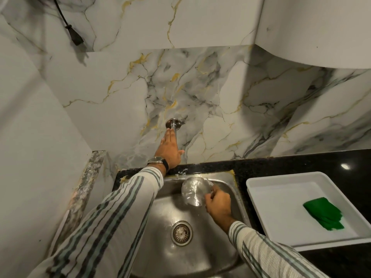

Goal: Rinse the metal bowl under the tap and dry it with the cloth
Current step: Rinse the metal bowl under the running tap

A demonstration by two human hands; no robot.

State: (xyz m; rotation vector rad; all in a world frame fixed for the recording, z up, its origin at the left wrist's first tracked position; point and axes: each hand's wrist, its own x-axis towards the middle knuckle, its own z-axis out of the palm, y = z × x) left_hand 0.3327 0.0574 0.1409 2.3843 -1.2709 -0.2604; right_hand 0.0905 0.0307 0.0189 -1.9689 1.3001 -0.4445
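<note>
My right hand (pixel 218 203) grips the metal bowl (pixel 193 190) by its rim, tilted, over the steel sink (pixel 200 253). Water runs over the bowl and blurs it. My left hand (pixel 169 150) lies flat with straight fingers on top of the wall-mounted chrome tap (pixel 173 123), which it mostly hides. A folded green cloth (pixel 324 214) lies in the white tray (pixel 261 183) to the right of the sink.
The drain strainer (pixel 181 233) sits in the middle of the basin. Black granite counter (pixel 301 163) surrounds the sink, with a marble wall behind. A black cable with a plug (pixel 75 36) hangs at the upper left. A speckled stone ledge (pixel 88 185) borders the left.
</note>
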